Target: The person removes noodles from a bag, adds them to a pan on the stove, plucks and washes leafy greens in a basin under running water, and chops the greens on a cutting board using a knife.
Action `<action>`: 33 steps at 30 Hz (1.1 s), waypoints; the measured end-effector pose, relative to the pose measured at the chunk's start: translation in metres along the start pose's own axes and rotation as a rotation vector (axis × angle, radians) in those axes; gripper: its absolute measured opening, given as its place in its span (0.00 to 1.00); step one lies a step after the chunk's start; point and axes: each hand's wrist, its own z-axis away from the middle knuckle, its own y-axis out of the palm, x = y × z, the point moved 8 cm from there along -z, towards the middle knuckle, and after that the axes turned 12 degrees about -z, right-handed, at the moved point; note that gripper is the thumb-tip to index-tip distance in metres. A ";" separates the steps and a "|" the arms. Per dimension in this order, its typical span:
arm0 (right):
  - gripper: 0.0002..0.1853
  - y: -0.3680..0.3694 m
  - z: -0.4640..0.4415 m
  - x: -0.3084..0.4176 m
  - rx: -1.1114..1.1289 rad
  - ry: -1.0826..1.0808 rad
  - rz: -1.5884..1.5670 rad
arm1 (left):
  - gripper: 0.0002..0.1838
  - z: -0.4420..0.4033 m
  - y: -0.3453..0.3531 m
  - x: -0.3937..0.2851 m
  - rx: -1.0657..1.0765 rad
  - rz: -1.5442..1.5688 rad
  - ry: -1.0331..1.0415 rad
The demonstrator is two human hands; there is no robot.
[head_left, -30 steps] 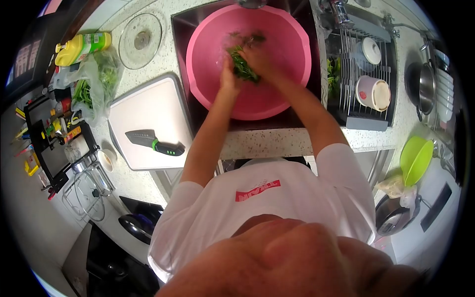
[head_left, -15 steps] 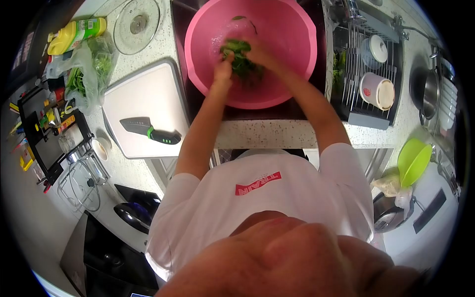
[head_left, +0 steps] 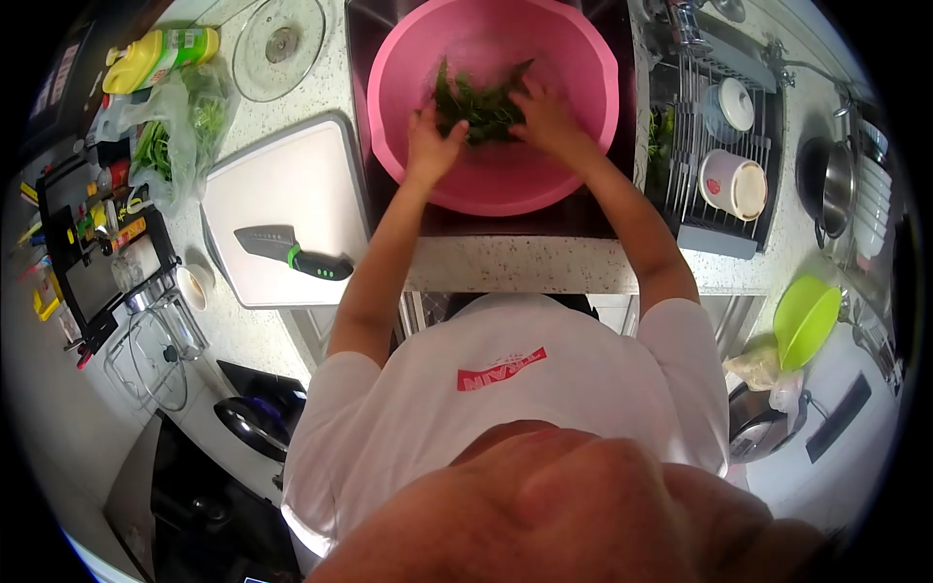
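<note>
Inside a large pink basin (head_left: 384, 126), a bunch of dark green leafy vegetables (head_left: 478, 109) lies between my hands. My left hand (head_left: 434, 146) is at the left side of the leaves, its thumb and fingers apart and touching their edge. On the opposite side, my right hand (head_left: 547, 122) has spread fingers resting against the leaves. Some fingertips are partly hidden among the greens. Water in the basin is hard to make out.
Left of the basin, a knife (head_left: 292, 255) lies on a white cutting board (head_left: 282, 189). Beyond are a glass lid (head_left: 280, 47), a plastic bag of greens (head_left: 185, 141) and a yellow bottle (head_left: 163, 58). A dish rack (head_left: 688, 146) with bowls stands to the right.
My hands have moved apart, the right one outward to the right. The leaves, bunched between them earlier, now spread wider across the basin.
</note>
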 end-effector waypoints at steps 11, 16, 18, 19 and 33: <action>0.20 0.081 -0.131 -0.009 0.503 -0.327 0.123 | 0.32 -0.109 0.094 0.027 0.257 -0.715 0.340; 0.31 0.092 -0.083 -0.064 0.322 -0.174 0.054 | 0.32 -0.063 0.101 0.070 0.314 -0.496 0.085; 0.34 0.075 -0.051 -0.058 0.364 0.127 -0.045 | 0.31 -0.056 0.142 0.115 0.333 -0.311 -0.061; 0.36 0.076 -0.039 -0.054 0.384 0.210 -0.097 | 0.31 -0.043 0.154 0.124 0.326 -0.174 -0.226; 0.22 0.008 -0.023 0.028 0.131 -0.064 -0.718 | 0.33 0.009 0.047 -0.047 0.201 0.481 -0.551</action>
